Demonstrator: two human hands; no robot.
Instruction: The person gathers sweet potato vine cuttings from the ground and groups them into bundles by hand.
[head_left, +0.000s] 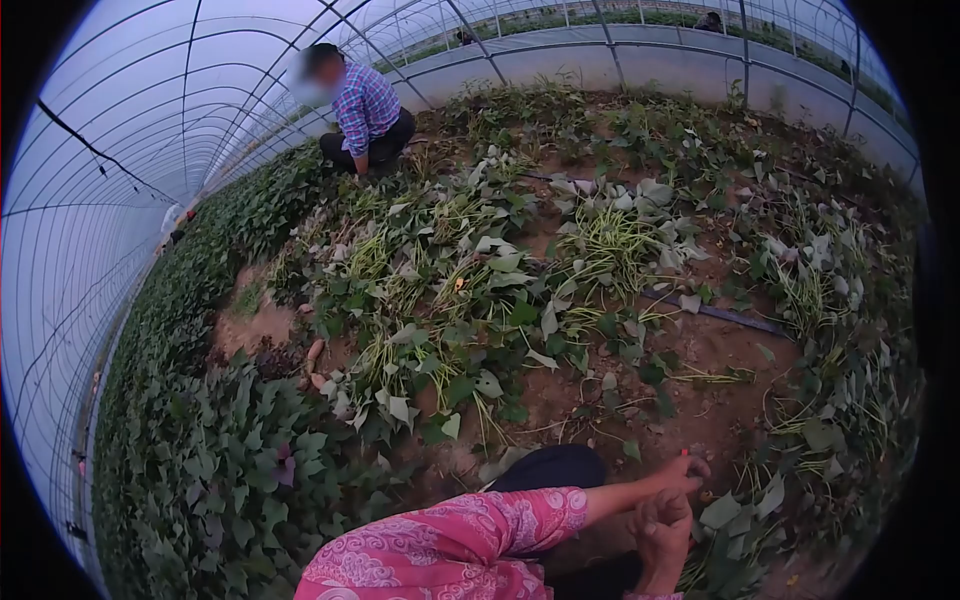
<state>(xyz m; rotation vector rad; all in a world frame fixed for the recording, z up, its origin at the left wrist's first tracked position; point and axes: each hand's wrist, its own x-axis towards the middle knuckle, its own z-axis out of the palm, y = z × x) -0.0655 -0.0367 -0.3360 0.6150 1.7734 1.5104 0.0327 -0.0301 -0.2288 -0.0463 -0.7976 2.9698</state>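
At the near right, the left hand (684, 474) and the right hand (661, 522) have curled fingers; whether they pinch something, I cannot tell. A small bright-red object (685, 453) shows at the left hand; if loosely held, it might drop among the broad grey-green leaves (721, 512) beside.

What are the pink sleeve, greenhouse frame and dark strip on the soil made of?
Pink sleeve: probably matte cloth; soft folds, white pattern.
Greenhouse frame: likely metal tube, finish unclear; slim, even-width bars.
Dark strip: maybe smooth plastic; long, thin, even-edged, but too small to confirm.
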